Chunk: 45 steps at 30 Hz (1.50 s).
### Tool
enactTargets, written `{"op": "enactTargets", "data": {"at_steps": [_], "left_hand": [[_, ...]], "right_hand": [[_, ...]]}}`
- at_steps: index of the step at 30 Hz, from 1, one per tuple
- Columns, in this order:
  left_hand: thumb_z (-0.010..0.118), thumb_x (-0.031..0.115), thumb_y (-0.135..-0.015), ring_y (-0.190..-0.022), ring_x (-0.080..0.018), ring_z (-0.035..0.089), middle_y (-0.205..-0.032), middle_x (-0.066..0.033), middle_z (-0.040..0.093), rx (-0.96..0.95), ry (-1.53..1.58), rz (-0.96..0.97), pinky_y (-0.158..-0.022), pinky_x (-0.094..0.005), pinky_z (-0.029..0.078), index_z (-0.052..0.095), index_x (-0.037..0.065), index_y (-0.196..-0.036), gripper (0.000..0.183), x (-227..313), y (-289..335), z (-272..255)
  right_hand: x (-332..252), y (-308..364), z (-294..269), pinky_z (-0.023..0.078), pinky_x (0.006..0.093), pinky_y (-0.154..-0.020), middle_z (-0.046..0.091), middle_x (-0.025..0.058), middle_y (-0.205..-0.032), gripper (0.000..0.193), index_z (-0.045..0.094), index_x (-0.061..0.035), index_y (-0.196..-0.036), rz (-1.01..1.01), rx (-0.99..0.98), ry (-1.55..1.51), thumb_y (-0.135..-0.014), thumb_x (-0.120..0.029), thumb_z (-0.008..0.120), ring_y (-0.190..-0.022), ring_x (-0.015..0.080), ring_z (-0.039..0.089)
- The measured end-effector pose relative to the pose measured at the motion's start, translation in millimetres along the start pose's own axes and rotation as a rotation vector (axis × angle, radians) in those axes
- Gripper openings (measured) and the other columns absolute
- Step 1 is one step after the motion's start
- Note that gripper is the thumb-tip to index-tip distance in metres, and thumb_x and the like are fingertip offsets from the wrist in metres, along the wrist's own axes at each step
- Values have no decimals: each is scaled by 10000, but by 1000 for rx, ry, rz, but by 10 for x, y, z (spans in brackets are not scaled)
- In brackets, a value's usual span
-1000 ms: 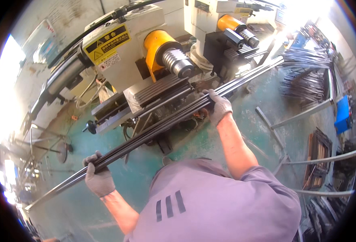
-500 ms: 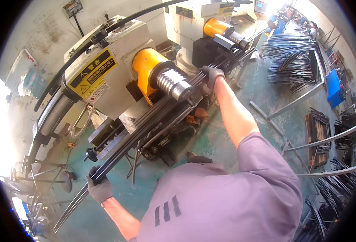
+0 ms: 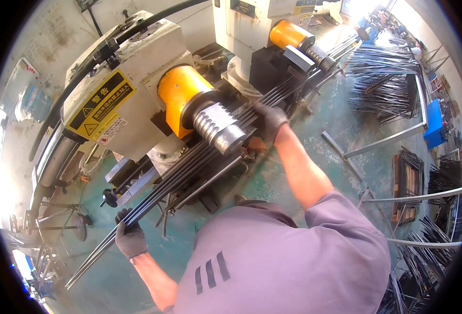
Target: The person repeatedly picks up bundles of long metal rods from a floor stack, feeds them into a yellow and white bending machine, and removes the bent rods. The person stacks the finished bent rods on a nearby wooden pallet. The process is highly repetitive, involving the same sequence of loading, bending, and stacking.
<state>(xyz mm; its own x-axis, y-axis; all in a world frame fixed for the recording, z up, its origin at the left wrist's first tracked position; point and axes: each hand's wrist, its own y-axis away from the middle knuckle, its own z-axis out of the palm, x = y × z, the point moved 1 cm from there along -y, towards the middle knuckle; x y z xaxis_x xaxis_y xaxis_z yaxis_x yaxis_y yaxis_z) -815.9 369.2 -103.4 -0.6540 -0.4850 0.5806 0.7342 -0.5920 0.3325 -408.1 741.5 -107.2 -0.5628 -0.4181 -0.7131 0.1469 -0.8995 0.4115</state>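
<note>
Strong daylight floods the scene from the upper right, beyond the right hand point(image 3: 271, 119), and from the far left edge outside the left hand point(image 3: 130, 238); both patches are blown out to white. The yellow cylinder point(image 3: 178, 94) just left of the right hand shows a soft sheen. Shadows are gentle. Focus is fairly sharp around the hands, softer toward the rim, where the fisheye bends straight lines and a black vignette closes in.

Tight at the machines, open over the floor

The bundle of steel rods point(image 3: 189, 167) runs close under the threaded roller point(image 3: 221, 125) and yellow housing point(image 3: 178, 91), crowding the right hand point(image 3: 270, 118). The left hand point(image 3: 130, 238) has bare green floor point(image 3: 325, 125) around it; the stands point(image 3: 58, 220) sit just left.
</note>
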Motion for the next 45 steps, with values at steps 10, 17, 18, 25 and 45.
{"op": "enactTargets", "data": {"at_steps": [10,17,18,25,45], "left_hand": [[447,72,-983,-1261,-309,546,-1312,-179,600,136,34,42,-1118,-460,401,563,-72,-1257,330,-192,8,307],[508,175,-1014,-1152,-301,598,-1180,-151,652,240,-45,89,-1039,-449,469,582,-20,-1205,283,-175,-103,99],[519,184,-1010,-1153,-301,597,-1165,-147,656,249,-27,107,-1040,-451,470,584,-19,-1190,279,-269,-84,163],[529,207,-1005,-1194,-338,567,-1232,-178,611,74,14,-64,-1075,-506,444,541,-16,-1215,306,-854,201,674],[324,357,-1067,-1299,-376,471,-1375,-191,533,238,287,301,-1144,-524,326,507,-6,-1318,478,721,209,-733]], "right_hand": [[-557,-420,-243,567,429,-783,688,73,-939,187,634,-61,-1055,-91,235,9,-926,-190,674,-847,243,668],[115,-301,-149,574,377,-742,672,74,-1022,317,620,-46,-1151,-69,69,-38,-879,-152,742,-858,223,669],[191,60,218,576,392,-750,673,74,-1027,354,618,-54,-1168,-57,93,-2,-852,-118,765,-864,235,667],[-44,-466,-202,575,423,-744,682,92,-931,230,638,-9,-1033,-39,26,-85,-859,-113,747,-807,267,677],[-325,-667,-903,323,459,-1122,511,45,-1417,430,517,-121,-1364,-231,359,218,-1012,-354,435,-1314,223,462]]}}
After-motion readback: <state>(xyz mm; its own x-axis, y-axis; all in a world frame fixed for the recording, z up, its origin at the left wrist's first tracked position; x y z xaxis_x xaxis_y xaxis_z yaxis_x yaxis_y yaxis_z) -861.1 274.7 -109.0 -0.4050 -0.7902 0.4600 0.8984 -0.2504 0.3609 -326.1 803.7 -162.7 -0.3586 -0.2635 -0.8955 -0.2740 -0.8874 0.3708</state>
